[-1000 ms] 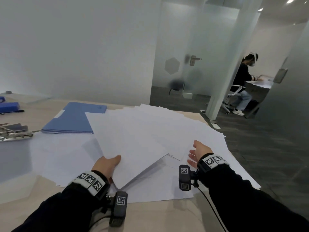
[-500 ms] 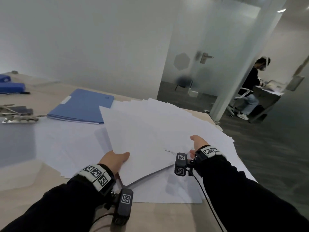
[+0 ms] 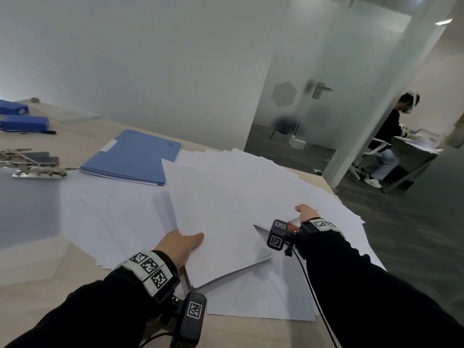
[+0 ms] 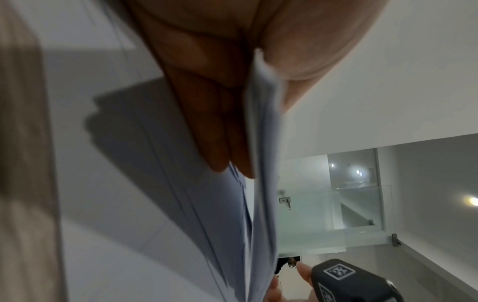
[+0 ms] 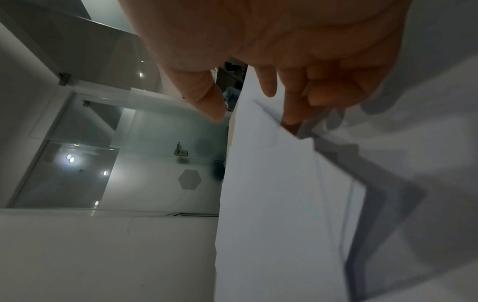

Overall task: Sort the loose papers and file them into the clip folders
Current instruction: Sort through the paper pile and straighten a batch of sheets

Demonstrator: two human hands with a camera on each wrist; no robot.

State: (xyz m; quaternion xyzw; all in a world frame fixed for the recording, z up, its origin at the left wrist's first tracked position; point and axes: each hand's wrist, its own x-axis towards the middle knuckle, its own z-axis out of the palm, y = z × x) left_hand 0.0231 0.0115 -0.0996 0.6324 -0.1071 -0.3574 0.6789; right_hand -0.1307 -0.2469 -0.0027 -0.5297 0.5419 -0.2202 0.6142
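A: Any writing legible?

B: None is readable. A small dark emblem is seen on the blue folder point(image 3: 133, 156) at 11 o'clock, too small to be read; a white label strip on its left edge appears blank. Square black-and-white coded markers are noted on both wristbands and wrist cameras.

A: Hand states?

B: The left hand point(image 3: 182, 246) is recorded gripping a stack of sheets point(image 3: 218, 222): thumb on top, fingers point(image 4: 217, 122) underneath, confirmed in the left wrist view. The right hand point(image 3: 305, 213), at 3 o'clock of the stack, has its fingertips point(image 5: 292, 116) tucked under the stack's right edge, thumb apart above; the fingers are curled onto the paper.

A: Location of the task items?

B: The stack is held tilted above the loose papers point(image 3: 326, 204) fanned over the table point(image 3: 37, 280). Metal clips point(image 3: 32, 164) lie at 9 o'clock.

A: Change against the earlier frames?

B: One second ago the right hand was open beside the sheets; it has since been moved in to the edge. The left grip is unchanged.
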